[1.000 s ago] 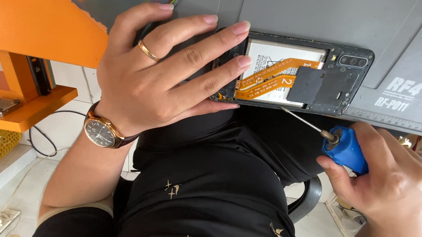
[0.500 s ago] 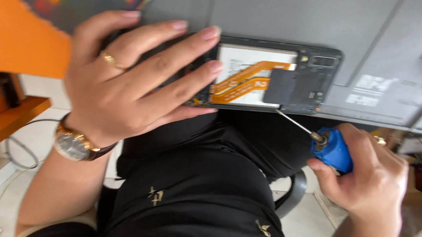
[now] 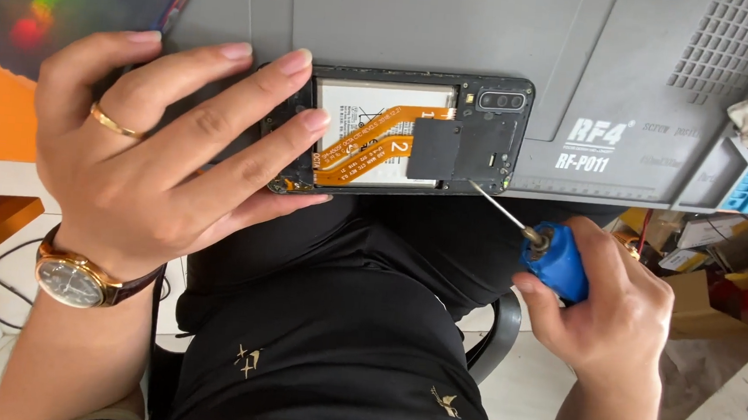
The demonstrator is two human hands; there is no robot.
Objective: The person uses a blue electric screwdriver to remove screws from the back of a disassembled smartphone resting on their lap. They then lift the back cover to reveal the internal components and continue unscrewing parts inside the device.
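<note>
The left hand (image 3: 163, 156) lies open, fingers spread, pinning the opened phone (image 3: 414, 134) at the mat's (image 3: 457, 32) six-o'clock edge. The right hand (image 3: 608, 310) grips a blue screwdriver (image 3: 555, 262) at the phone's four o'clock, tip at its corner.

Left hand (image 3: 166, 169): palm down, fingers spread flat and extended forward, thumb tucked low; forearm bare, rising from lower left. Right hand (image 3: 600, 305): fingers curled closed in a grip, knuckles up, thumb pressed along the side; wrist bent, forearm rising from lower right. Hands well apart.
</note>
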